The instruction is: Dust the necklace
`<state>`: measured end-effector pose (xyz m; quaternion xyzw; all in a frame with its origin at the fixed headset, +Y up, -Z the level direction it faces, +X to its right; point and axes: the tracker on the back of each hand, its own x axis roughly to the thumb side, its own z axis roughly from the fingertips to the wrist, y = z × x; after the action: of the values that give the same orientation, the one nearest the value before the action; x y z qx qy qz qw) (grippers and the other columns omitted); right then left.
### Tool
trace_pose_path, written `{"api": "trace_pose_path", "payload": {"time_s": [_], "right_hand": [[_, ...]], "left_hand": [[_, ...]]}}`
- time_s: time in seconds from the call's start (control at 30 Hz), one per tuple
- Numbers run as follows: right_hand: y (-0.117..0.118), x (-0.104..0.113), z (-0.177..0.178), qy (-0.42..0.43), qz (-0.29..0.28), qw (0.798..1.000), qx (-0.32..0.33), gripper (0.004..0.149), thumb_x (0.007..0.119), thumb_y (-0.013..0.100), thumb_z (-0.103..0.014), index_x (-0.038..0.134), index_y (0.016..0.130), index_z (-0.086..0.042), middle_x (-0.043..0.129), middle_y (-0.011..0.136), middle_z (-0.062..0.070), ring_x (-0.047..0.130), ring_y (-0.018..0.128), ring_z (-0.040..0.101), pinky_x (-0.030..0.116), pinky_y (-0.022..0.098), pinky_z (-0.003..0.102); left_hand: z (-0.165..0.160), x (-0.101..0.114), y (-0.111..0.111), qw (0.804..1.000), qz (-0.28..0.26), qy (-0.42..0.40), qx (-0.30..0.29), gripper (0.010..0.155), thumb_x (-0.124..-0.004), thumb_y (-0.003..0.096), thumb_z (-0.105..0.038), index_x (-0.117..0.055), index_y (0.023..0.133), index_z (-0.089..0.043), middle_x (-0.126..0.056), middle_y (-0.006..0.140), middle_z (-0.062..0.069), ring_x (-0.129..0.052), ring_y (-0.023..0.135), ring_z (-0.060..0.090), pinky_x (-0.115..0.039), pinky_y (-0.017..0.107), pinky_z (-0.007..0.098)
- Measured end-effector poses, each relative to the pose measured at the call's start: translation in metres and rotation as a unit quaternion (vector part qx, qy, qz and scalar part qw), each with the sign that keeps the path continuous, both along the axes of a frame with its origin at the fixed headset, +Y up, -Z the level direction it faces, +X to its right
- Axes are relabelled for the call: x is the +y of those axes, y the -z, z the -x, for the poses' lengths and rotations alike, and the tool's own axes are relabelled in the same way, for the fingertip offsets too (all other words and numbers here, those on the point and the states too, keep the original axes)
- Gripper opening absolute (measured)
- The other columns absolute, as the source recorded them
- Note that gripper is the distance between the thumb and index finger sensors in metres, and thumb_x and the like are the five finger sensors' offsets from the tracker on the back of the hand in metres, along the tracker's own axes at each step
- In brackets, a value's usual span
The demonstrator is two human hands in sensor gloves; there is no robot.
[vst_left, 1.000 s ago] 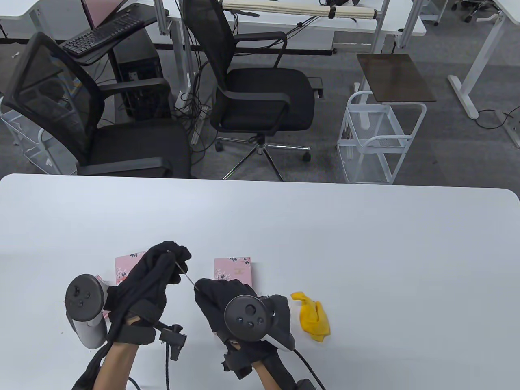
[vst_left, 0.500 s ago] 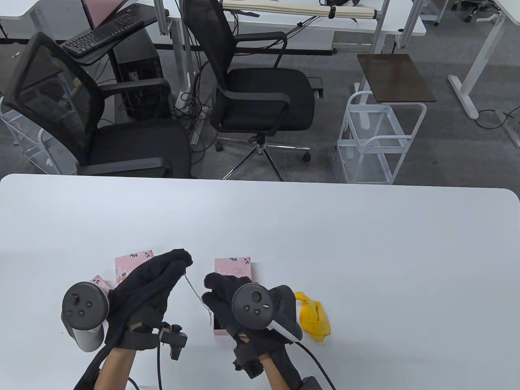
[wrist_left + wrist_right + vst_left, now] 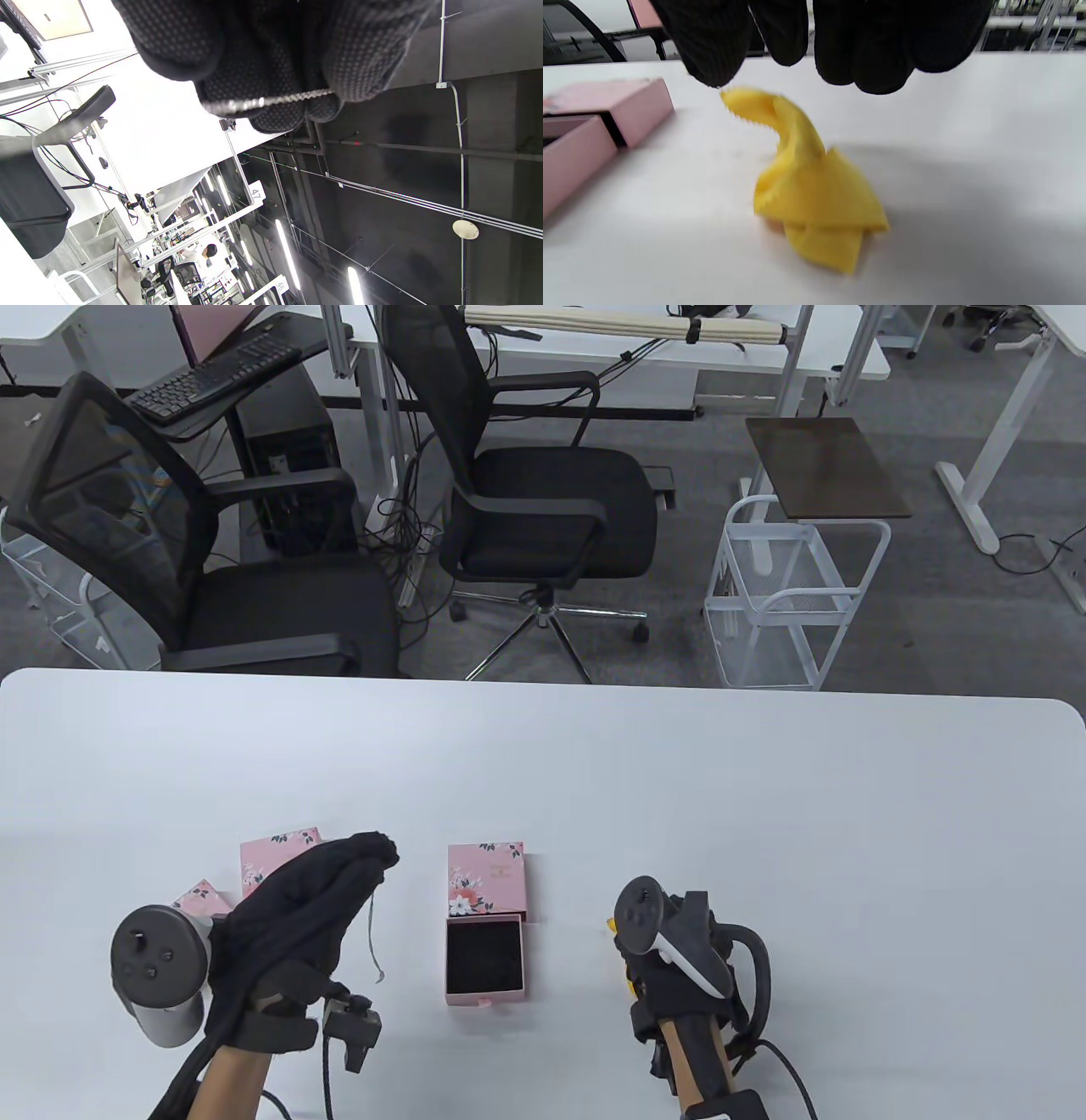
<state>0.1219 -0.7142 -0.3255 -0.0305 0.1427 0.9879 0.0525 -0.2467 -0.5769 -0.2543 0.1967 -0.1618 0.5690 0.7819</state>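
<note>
Table view: The left hand (image 3: 297,916) was raised above the white counter (image 3: 764,814) with its fingertips pinched on a thin silver necklace (image 3: 372,933), whose chain hung straight down, its long axis vertical and its free end above the counter. To its right lay an open pink jewellery box (image 3: 484,957), its floral sleeve (image 3: 485,879) just behind it. Further right, the right hand (image 3: 670,976) hovered over the yellow cloth (image 3: 612,926), which it mostly hid. The cloth lay directly under this hand, well apart from the chain, so the right hand was far nearer to it.

Left wrist view: The gloved fingers (image 3: 271,63) were clenched on the chain (image 3: 263,101), which ran across them.

Right wrist view: The fingertips (image 3: 878,51) hung loose and spread just above the crumpled cloth (image 3: 814,195), grasping nothing; the thumb tip sat at its raised corner, though contact could not be confirmed.
</note>
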Motion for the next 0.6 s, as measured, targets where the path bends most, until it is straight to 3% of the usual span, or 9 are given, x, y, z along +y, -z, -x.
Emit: {"api": "trace_pose_path", "payload": {"time_s": [0.17,0.3,0.43,0.6], "right_hand": [[0.007,-0.029,0.000,-0.053,0.063,0.996,-0.028,0.071,0.079,0.065,-0.038,0.048,0.116,-0.002,0.064,0.110,0.031,0.077,0.086,0.055,0.068,0.063,0.062],[0.008,-0.030,-0.001,-0.080,-0.021,0.996,-0.022,0.045,0.080,0.064,-0.029,0.072,0.103,-0.009,0.087,0.092,0.019,0.093,0.069,0.039,0.079,0.055,0.051],[0.001,0.000,0.004,0.062,-0.095,0.993,-0.013,0.044,0.079,0.064,-0.028,0.072,0.103,-0.009,0.088,0.090,0.019,0.094,0.066,0.038,0.080,0.052,0.049],[-0.011,0.045,0.028,0.272,-0.175,0.945,0.044,0.045,0.078,0.064,-0.029,0.071,0.103,-0.010,0.086,0.091,0.019,0.093,0.067,0.039,0.079,0.053,0.050]], "left_hand": [[0.000,0.000,0.000,1.000,0.002,-0.005,-0.003,0.036,-0.086,0.0577,-0.043,-0.093,0.089,-0.027,-0.101,0.086,0.003,-0.096,0.070,0.023,-0.085,0.051,0.041],[-0.001,-0.001,0.001,1.000,0.005,-0.003,-0.003,0.036,-0.086,0.0574,-0.043,-0.093,0.088,-0.027,-0.101,0.085,0.004,-0.097,0.070,0.023,-0.085,0.050,0.041],[-0.001,-0.001,0.001,1.000,0.004,0.004,0.002,0.036,-0.087,0.0571,-0.044,-0.093,0.088,-0.027,-0.101,0.085,0.003,-0.097,0.070,0.023,-0.085,0.051,0.041],[0.000,-0.007,0.007,1.000,0.017,0.003,0.007,0.036,-0.086,0.0572,-0.043,-0.093,0.088,-0.027,-0.101,0.086,0.004,-0.096,0.072,0.023,-0.085,0.052,0.042]]}}
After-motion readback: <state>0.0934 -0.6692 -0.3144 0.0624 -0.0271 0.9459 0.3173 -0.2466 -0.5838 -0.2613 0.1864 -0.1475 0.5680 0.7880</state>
